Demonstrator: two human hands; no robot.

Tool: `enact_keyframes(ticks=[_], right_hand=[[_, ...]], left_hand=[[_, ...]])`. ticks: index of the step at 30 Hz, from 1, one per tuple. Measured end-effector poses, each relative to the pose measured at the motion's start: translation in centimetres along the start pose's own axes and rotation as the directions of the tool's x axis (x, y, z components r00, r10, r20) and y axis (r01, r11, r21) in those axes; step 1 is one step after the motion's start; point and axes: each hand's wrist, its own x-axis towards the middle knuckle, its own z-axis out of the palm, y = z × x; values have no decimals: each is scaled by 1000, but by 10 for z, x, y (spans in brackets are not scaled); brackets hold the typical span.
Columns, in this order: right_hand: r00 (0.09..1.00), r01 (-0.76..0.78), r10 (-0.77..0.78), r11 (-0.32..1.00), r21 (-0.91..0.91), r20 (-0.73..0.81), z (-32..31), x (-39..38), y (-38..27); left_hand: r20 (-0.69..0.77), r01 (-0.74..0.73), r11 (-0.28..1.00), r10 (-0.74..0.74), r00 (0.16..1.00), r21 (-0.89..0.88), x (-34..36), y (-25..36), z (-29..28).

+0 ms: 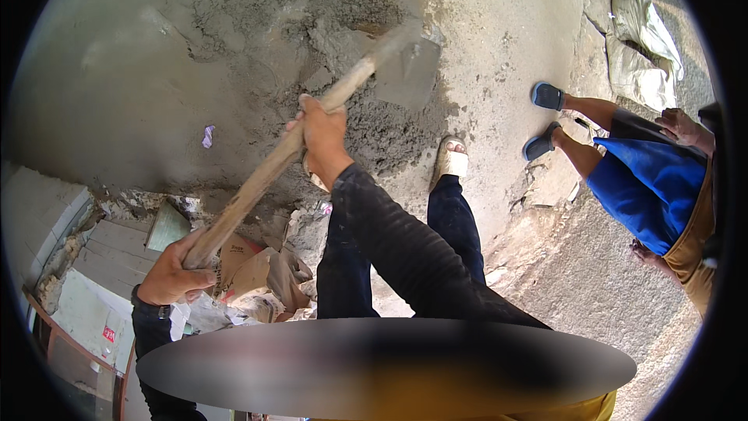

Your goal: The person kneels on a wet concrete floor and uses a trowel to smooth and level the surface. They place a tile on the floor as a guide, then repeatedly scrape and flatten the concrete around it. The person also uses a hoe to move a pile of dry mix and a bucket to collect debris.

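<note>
A long wooden-handled hoe [261,175] slants across the view from lower left to upper right. Near the handle's lower end, my left hand [175,271] is closed around the wood. Further up the shaft, my right hand [322,137] also grips it. The hoe's broad, grey-coated blade [409,74] is at the edge of a patch of wet grey mortar [382,132]. Some blur covers the far end of the handle, where it meets the blade. More lumpy mortar [265,12] spreads over the ground at the upper left.
My sandaled foot [452,157] stands beside the mortar. A person in blue shorts [647,187] and dark clogs is at the right. White sacks [643,54] lie at the upper right. Torn paper bags [253,273] and a pale board [167,226] lie near my left hand.
</note>
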Motion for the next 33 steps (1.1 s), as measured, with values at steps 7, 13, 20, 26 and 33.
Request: enact_keyframes(ticks=[7,13,20,26,33], right_hand=[[832,-218,26,934,-283,-554,-248,40,-78],[826,-144,187,982,121,-531,-252,48,14],[935,-216,287,926,308,-210,-57,28,85],[889,-385,333,915,119,315,29,-34,79],[916,-208,112,954,-217,-385,-9,-20,52]], left_hand=[[391,-63,998,70,918,-30,172,-48,127],[242,-252,723,120,963,644,150,-15,67],[-56,-6,704,66,996,710,15,50,-29],[-295,137,765,72,953,629,-73,70,-100],[-89,-88,935,126,988,345,-5,-58,-50]])
